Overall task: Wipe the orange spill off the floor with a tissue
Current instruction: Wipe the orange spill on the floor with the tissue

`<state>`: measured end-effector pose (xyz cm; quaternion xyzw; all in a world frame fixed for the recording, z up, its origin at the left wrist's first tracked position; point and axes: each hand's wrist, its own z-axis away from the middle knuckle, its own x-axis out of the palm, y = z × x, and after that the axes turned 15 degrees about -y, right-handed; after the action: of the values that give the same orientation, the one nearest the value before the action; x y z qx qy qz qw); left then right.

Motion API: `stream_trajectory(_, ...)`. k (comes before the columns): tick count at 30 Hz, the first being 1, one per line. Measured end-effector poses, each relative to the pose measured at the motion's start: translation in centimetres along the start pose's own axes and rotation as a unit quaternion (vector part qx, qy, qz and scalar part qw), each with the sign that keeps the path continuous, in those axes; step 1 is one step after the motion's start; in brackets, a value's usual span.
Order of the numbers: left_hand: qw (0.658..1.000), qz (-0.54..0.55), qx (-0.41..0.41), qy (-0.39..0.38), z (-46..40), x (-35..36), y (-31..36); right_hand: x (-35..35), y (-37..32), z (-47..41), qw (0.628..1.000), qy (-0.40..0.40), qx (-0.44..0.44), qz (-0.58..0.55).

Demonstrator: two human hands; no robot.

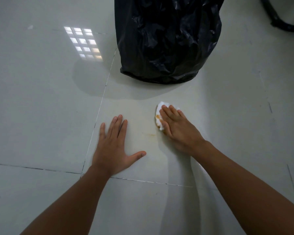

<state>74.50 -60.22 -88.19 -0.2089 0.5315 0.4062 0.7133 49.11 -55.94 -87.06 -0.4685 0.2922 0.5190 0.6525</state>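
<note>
Pressing tissue (pixel 160 114) flat, right hand (pixel 176 126); bag (pixel 166 39) beyond, near.

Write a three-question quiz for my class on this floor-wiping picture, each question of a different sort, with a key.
1. True or false: the right hand presses the tissue on the floor with straight fingers.
2. What stands beyond the hands? A) a black bag B) a bucket C) a broom
3. Fill in: a faint orange streak lies between the tissue and the ___ hand.

Key
1. True
2. A
3. left hand
</note>
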Motion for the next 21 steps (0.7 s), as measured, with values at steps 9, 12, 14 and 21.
stream_trajectory(9,1.000,0.011,0.003,-0.006,0.0,-0.2,-0.1,-2.2,-2.1,-3.7,0.996,-0.028,-0.053,-0.059)
stream_trajectory(12,1.000,0.017,0.002,-0.023,0.0,-0.3,-0.1,-2.2,-2.7,-4.1,0.990,-0.063,-0.100,-0.075)
stream_trajectory(14,1.000,0.014,0.000,-0.026,0.0,-0.4,-0.1,-1.9,-3.2,-3.6,0.985,-0.074,-0.134,-0.084)
stream_trajectory(21,1.000,-0.003,0.004,-0.031,0.1,-0.4,0.0,-0.3,-4.0,-0.3,0.981,-0.059,-0.137,-0.126)
